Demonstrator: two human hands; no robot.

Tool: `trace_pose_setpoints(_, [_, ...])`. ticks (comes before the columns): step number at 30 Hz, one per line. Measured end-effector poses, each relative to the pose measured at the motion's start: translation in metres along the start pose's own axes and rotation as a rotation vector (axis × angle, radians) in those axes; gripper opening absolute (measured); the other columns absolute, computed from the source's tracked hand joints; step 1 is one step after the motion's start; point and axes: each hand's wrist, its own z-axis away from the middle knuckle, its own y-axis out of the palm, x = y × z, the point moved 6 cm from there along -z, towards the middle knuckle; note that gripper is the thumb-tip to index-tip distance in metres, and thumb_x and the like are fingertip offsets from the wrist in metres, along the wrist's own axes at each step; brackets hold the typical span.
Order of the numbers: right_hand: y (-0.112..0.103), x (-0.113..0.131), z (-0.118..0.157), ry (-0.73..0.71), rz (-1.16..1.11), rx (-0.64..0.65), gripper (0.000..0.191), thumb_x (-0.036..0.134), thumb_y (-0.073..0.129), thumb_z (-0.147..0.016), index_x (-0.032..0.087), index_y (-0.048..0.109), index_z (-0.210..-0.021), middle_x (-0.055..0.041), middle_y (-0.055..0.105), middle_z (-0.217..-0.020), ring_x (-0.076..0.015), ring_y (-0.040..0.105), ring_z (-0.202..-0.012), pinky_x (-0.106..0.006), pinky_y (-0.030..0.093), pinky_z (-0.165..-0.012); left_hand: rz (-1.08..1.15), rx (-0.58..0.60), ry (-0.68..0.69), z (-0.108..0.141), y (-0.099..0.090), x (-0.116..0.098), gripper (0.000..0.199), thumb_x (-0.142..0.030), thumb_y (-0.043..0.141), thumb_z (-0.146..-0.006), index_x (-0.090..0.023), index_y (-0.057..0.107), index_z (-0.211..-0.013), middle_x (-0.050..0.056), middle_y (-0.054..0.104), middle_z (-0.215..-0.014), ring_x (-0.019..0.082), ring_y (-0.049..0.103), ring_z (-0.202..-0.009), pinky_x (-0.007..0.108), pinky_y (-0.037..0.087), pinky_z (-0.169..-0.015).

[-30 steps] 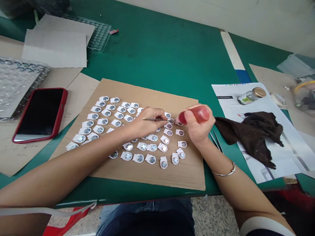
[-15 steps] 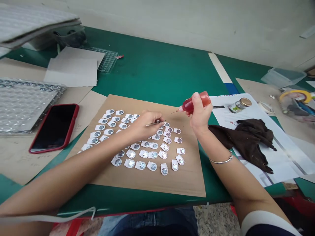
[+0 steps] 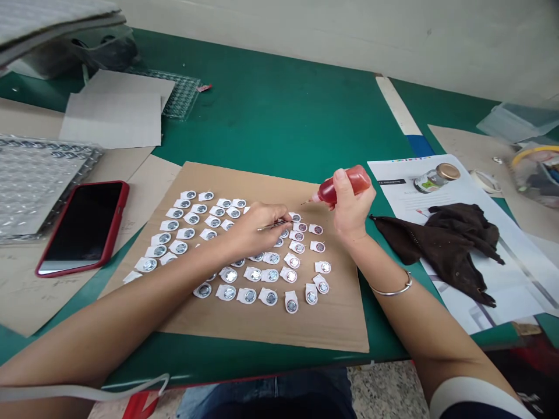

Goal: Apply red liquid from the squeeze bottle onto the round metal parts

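My left hand [image 3: 262, 227] is closed on a thin metal tool [image 3: 275, 224], with its tip beside the small round pieces on white tabs [image 3: 298, 236]. Several such pieces lie in rough rows on a brown cardboard sheet [image 3: 332, 326]; my left hand and forearm hide some of them. Wrapped around a red squeeze bottle [image 3: 345, 185], my right hand [image 3: 353, 212] is over the sheet's right edge. The bottle's thin needle points left and slightly down, above the upper right pieces, apart from the metal tool.
A red-cased phone [image 3: 82, 227] and bubble wrap [image 3: 43, 186] lie at the left. On the right, a dark brown cloth [image 3: 454, 244] and a small glass jar [image 3: 437, 177] rest on printed paper [image 3: 393, 192]. A clear plastic box [image 3: 519, 122] is farther back.
The camera view has shifted slightly. The bottle's needle is a little lower and nearer the tool in my left hand. Both hands keep their holds.
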Motion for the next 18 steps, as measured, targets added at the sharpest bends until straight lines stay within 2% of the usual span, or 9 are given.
trace_pose_setpoints(3, [-0.001,0.001,0.001,-0.054,0.021,-0.008,0.031,0.05,0.049,-0.079,0.019,0.049,-0.076,0.0002,0.054,-0.065,-0.0146,0.062,-0.073,-0.029,0.049,-0.059,-0.017,-0.006,0.009,0.0,0.002,0.001,0.011,-0.019,0.052,-0.082,-0.016,0.062,-0.081,0.001,0.067,-0.079,0.009,0.059,-0.066,0.021,0.041,-0.057])
trace_pose_setpoints(6, [-0.001,0.003,0.001,-0.092,0.055,-0.006,0.031,0.05,0.048,-0.08,0.019,0.049,-0.076,-0.001,0.055,-0.068,-0.016,0.062,-0.079,-0.03,0.049,-0.062,-0.033,-0.017,0.028,0.0,0.003,0.002,0.011,-0.019,0.051,-0.082,-0.016,0.062,-0.08,0.001,0.067,-0.078,0.009,0.058,-0.064,0.021,0.04,-0.056])
trace_pose_setpoints(12, [0.0,0.001,0.003,-0.099,0.113,0.006,0.031,0.05,0.049,-0.08,0.019,0.049,-0.077,-0.0012,0.055,-0.068,-0.0168,0.062,-0.08,-0.033,0.05,-0.065,-0.102,0.002,0.135,-0.001,0.005,-0.005,0.012,-0.012,0.048,-0.08,-0.014,0.058,-0.074,0.0,0.062,-0.068,0.007,0.051,-0.055,0.022,0.035,-0.053])
trace_pose_setpoints(18, [0.006,-0.006,0.008,-0.061,0.184,0.106,0.03,0.049,0.056,-0.075,0.02,0.051,-0.078,-0.0007,0.057,-0.066,-0.0161,0.061,-0.072,-0.034,0.05,-0.065,-0.295,0.073,0.251,0.003,0.013,-0.017,0.013,-0.006,0.043,-0.075,-0.013,0.052,-0.071,0.002,0.054,-0.063,0.011,0.047,-0.055,0.026,0.034,-0.053])
